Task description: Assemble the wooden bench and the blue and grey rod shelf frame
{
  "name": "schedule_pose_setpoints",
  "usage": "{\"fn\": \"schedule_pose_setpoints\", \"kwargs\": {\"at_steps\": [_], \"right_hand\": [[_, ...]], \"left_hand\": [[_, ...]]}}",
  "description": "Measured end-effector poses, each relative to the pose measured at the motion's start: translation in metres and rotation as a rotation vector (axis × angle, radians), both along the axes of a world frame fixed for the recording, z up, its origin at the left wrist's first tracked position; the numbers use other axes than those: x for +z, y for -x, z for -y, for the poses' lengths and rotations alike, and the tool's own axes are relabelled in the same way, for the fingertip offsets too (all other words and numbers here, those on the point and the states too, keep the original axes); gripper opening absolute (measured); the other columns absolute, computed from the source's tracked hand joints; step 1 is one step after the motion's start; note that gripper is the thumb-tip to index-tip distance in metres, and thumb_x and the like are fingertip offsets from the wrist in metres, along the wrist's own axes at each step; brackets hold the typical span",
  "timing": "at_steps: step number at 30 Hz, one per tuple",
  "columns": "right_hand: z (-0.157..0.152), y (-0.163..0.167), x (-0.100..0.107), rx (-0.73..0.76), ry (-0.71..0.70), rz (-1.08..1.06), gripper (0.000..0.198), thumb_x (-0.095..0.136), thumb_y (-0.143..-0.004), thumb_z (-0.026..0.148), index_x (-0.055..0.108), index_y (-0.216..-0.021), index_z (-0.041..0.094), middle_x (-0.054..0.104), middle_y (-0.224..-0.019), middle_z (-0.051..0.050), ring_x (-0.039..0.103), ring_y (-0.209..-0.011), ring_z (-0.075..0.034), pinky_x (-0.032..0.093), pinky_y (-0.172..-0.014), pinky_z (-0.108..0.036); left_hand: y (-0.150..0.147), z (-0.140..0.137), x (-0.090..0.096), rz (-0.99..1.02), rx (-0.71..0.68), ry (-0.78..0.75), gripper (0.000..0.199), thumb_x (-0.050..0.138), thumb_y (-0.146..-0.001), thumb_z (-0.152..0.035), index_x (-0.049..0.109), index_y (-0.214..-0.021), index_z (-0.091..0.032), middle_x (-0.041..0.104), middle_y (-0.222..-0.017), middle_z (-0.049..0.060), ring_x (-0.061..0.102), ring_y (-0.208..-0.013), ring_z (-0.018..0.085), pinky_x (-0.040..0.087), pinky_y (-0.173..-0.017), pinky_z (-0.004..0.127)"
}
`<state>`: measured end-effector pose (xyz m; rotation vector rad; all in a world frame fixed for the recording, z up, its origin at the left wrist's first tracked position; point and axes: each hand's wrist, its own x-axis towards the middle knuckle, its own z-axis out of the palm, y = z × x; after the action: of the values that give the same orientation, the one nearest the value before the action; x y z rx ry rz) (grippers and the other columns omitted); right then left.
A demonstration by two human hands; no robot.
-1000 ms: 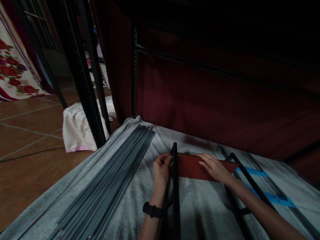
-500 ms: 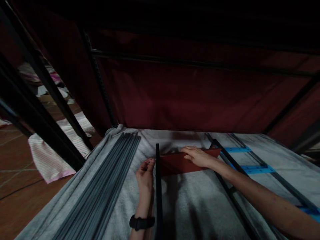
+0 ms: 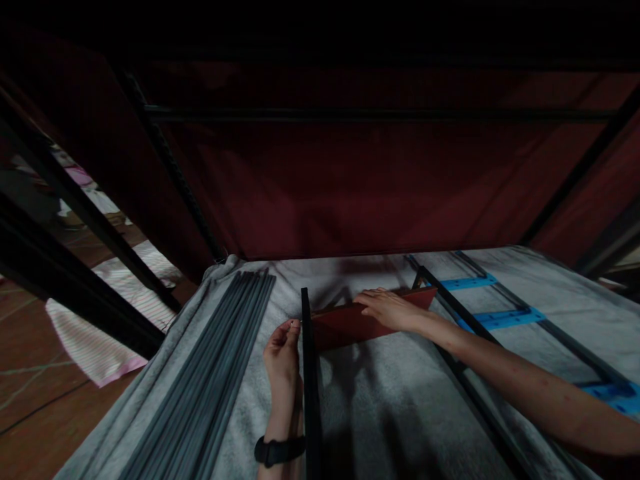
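Just left of the frame's lower middle, the left hand (image 3: 283,347) is bent in with its thumb and forefinger tips drawn nearly together beside a black bar (image 3: 309,387); a tiny pale spot shows at the fingertips, but whether they grip something there cannot be told. A black wristband (image 3: 279,451) circles that wrist. The right hand (image 3: 387,309), a little right of the middle, is partly closed over the upper edge of a reddish-brown panel (image 3: 340,335), fingers laid across the edge and thumb on the near side. The panel stands on its long side between the black bar and a black frame (image 3: 463,308) to its right, its left end up against the bar. All this is on a grey cloth (image 3: 400,393). A bundle of grey rods (image 3: 205,373) lies slantwise in the lower left, near the left hand. At the right, blue strips (image 3: 505,319) lie crosswise along dark rails (image 3: 575,348). A dark red curtain (image 3: 350,193) fills the background, crossed by a black crossbar (image 3: 380,115). In the lower left corner, a striped cloth (image 3: 95,343) lies over the brown floor (image 3: 30,440).
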<state>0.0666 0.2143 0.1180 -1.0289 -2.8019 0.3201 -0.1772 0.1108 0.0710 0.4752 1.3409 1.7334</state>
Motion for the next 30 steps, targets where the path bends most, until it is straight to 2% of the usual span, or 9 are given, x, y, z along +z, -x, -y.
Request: {"fn": "schedule_pose_setpoints", "kwargs": {"at_steps": [5,12,18,22,26,30], "right_hand": [[-0.001,0.000,-0.002,0.004,-0.005,-0.005,0.025,0.050,-0.096,0.020,0.061,-0.119,0.022,0.065,-0.120,-0.008,0.060,-0.110,-0.024,0.044,-0.096,-0.039],[0.002,-0.002,-0.002,-0.005,0.007,-0.002,0.025,0.050,-0.097,0.022,0.061,-0.119,0.023,0.065,-0.118,-0.008,0.060,-0.108,-0.024,0.044,-0.094,-0.038],[0.006,0.000,-0.002,-0.020,0.010,-0.039,0.026,0.049,-0.097,0.020,0.062,-0.119,0.024,0.065,-0.119,-0.008,0.060,-0.108,-0.024,0.044,-0.096,-0.038],[0.008,0.001,-0.003,-0.030,0.014,-0.033,0.027,0.050,-0.096,0.018,0.062,-0.120,0.023,0.065,-0.119,-0.008,0.060,-0.108,-0.024,0.044,-0.096,-0.039],[0.012,0.002,-0.002,-0.058,0.017,-0.040,0.028,0.049,-0.096,0.018,0.061,-0.122,0.023,0.065,-0.121,-0.008,0.060,-0.111,-0.024,0.042,-0.098,-0.039],[0.014,0.003,-0.002,-0.066,0.018,-0.040,0.031,0.049,-0.096,0.017,0.060,-0.124,0.023,0.065,-0.123,-0.008,0.059,-0.112,-0.024,0.042,-0.098,-0.038]], "left_hand": [[-0.002,0.001,0.004,-0.005,0.015,-0.017,0.052,0.090,-0.048,-0.051,0.068,-0.081,-0.017,0.065,-0.067,-0.004,0.055,-0.057,0.009,0.042,-0.054,0.021],[-0.004,0.002,0.003,-0.044,0.027,-0.014,0.050,0.088,-0.052,-0.053,0.071,-0.081,-0.016,0.066,-0.067,-0.002,0.057,-0.058,0.011,0.046,-0.059,0.024],[0.001,0.000,-0.004,-0.408,0.107,-0.035,0.040,0.077,-0.067,-0.050,0.076,-0.088,-0.015,0.075,-0.078,0.005,0.068,-0.079,0.021,0.051,-0.076,0.030],[-0.002,0.003,-0.003,-0.552,0.074,-0.048,0.040,0.067,-0.078,-0.050,0.078,-0.097,-0.016,0.078,-0.091,0.010,0.071,-0.090,0.026,0.053,-0.084,0.035],[-0.005,0.007,-0.002,-0.514,0.054,-0.055,0.038,0.064,-0.083,-0.047,0.077,-0.104,-0.017,0.078,-0.104,0.011,0.071,-0.101,0.026,0.053,-0.092,0.036],[-0.002,0.008,-0.006,-0.477,0.035,-0.072,0.037,0.067,-0.081,-0.048,0.078,-0.101,-0.018,0.078,-0.106,0.010,0.070,-0.104,0.026,0.050,-0.096,0.036]]}}
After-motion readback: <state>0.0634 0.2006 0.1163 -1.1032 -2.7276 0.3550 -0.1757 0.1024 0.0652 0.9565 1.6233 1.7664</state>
